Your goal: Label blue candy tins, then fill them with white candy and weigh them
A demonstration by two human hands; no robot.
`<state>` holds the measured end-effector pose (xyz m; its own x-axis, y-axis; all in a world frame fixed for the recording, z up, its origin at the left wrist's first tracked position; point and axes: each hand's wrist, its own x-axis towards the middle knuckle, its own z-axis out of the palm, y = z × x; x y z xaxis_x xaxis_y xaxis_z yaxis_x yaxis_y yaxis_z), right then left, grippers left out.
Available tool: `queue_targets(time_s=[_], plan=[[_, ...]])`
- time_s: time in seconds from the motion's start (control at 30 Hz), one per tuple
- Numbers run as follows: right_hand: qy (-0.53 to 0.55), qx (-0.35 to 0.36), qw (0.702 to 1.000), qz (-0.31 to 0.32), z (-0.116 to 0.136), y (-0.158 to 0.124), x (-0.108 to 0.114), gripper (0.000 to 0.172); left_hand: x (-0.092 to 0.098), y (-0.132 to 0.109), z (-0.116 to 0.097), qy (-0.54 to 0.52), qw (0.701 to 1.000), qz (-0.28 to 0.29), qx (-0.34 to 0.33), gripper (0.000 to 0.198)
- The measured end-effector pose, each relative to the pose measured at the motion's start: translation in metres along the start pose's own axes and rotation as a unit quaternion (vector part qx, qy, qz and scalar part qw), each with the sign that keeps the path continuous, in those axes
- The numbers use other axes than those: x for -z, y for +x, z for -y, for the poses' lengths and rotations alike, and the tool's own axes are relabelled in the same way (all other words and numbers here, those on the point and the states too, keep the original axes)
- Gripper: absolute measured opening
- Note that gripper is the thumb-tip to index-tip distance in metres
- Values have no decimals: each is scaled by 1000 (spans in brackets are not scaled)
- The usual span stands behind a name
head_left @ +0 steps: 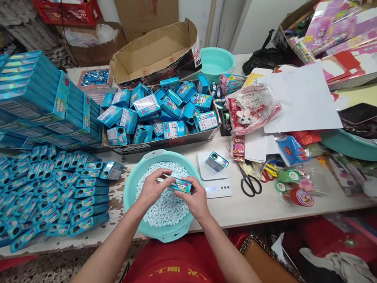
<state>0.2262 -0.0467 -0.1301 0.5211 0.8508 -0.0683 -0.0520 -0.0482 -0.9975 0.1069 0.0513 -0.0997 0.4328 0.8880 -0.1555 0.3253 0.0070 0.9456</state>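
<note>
Here, left fingers [163, 173] and right fingers [194, 186] pinch a blue box [182, 185]; chipped table [116, 206]; white wall [195, 1].

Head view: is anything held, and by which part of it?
Blue box: right hand grips its right end; left hand at its left end, hold unclear.

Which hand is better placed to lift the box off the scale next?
Probably the right hand: it is nearer the scale, though it grips another blue box. The left hand is farther away, over the bowl.
</note>
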Motion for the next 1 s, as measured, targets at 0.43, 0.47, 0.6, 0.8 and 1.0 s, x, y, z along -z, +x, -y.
queue_targets(time_s=[0.43, 0.47, 0.6, 0.8, 1.0], plan=[[-61, -3, 996, -72, 21, -36, 94, 38, -18, 49, 20, 234, 963, 94, -92, 23], [-82, -16, 992, -96, 19, -40, 109, 38, -33, 57, 15, 234, 961, 103, -109, 25], [-126, -52, 980, -148, 3, -56, 150, 38, -103, 93, -8, 229, 943, 156, -186, 51], [-151, -80, 983, -70, -41, -74, 142, 30, -152, 124, -13, 228, 922, 263, -171, 37], [-214, -32, 975, -46, -46, -79, 122, 44, -113, 96, -22, 142, 963, 158, -163, 29]])
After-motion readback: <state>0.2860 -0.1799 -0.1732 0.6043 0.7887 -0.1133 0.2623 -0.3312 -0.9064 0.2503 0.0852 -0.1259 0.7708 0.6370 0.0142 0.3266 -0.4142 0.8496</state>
